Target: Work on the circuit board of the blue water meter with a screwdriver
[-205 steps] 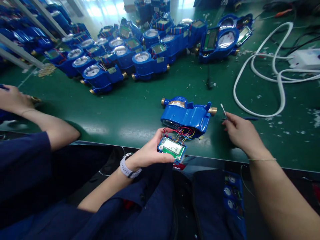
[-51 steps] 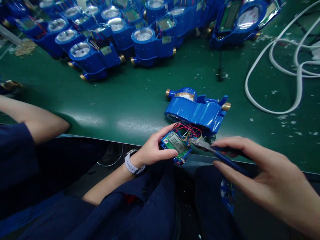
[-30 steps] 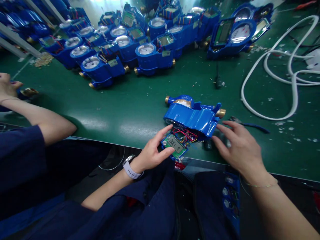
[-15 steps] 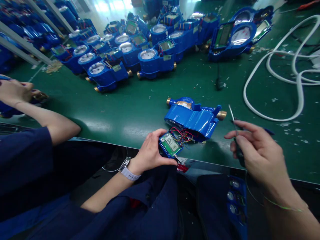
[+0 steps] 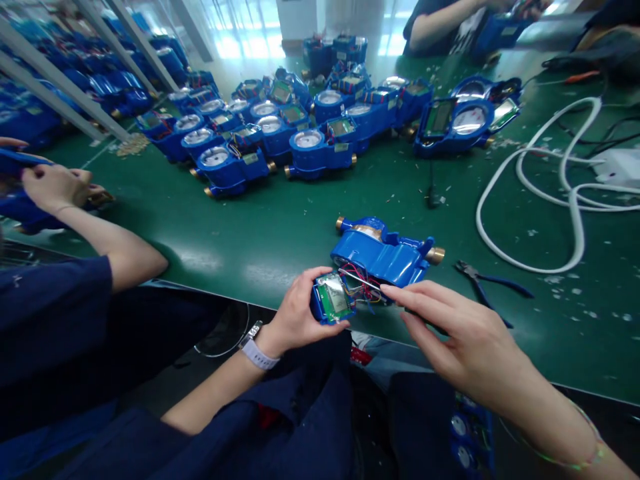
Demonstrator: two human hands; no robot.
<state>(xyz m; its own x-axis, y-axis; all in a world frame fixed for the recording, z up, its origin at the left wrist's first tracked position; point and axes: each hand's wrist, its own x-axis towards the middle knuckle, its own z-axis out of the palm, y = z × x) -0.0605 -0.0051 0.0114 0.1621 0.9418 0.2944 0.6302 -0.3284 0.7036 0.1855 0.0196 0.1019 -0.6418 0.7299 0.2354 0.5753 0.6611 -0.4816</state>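
Note:
My left hand [image 5: 295,310] grips a small display module [image 5: 334,298], a green board with a screen in a blue frame, by its edges at the table's front edge. Red and other coloured wires [image 5: 369,291] run from it to a blue water meter [image 5: 383,257] with brass ends, lying on its side just behind. In my right hand [image 5: 465,333] is a thin screwdriver [image 5: 359,277]. Its metal shaft points left across the wires, its tip close to the module's upper corner. Fingers hide most of the dark handle; whether the tip touches anything I cannot tell.
Cutting pliers [image 5: 473,272] lie to the right of the meter. Beyond them loops a white cable [image 5: 483,230]. Several blue meters [image 5: 310,150] crowd the back of the green table [image 5: 240,233]. A co-worker's hand [image 5: 57,187] handles a meter at left; another person's arm [image 5: 445,27] shows behind.
My right hand has moved left with the screwdriver, bringing its shaft over the wires and uncovering the pliers. The module in my left hand has tilted. The view has shifted upward.

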